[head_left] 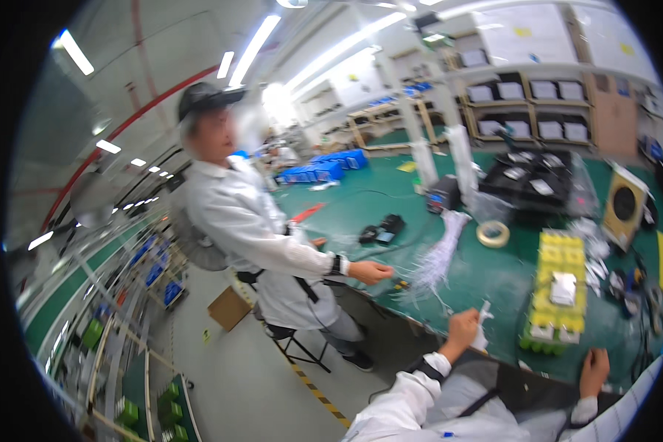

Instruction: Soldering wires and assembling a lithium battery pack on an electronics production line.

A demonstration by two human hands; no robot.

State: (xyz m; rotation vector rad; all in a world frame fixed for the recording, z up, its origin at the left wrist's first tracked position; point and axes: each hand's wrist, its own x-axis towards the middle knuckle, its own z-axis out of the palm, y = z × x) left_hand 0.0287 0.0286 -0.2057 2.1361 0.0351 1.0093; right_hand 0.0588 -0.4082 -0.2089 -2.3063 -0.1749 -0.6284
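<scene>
At the front edge of the green bench [493, 265], my left hand [462, 328] is closed on a thin white strip [484, 315] that pokes out beyond the fingers. My right hand [594, 372] is curled at the bench edge, farther right; whatever its fingers hold, if anything, is hidden. Between and beyond my hands lies a long pack of yellow-green cells [539, 295] with a white label [564, 288] on top. A bundle of thin white wires or ties [442, 254] is spread to the left. A co-worker's hand [370, 272] reaches toward its loose ends.
The co-worker in a white coat [232, 214] stands to my left. A tape roll [493, 234], a black tray [529, 180] and a framed round black part [626, 206] lie on the bench. Blue boxes [324, 168] sit farther back; a cardboard box [229, 308] is on the floor.
</scene>
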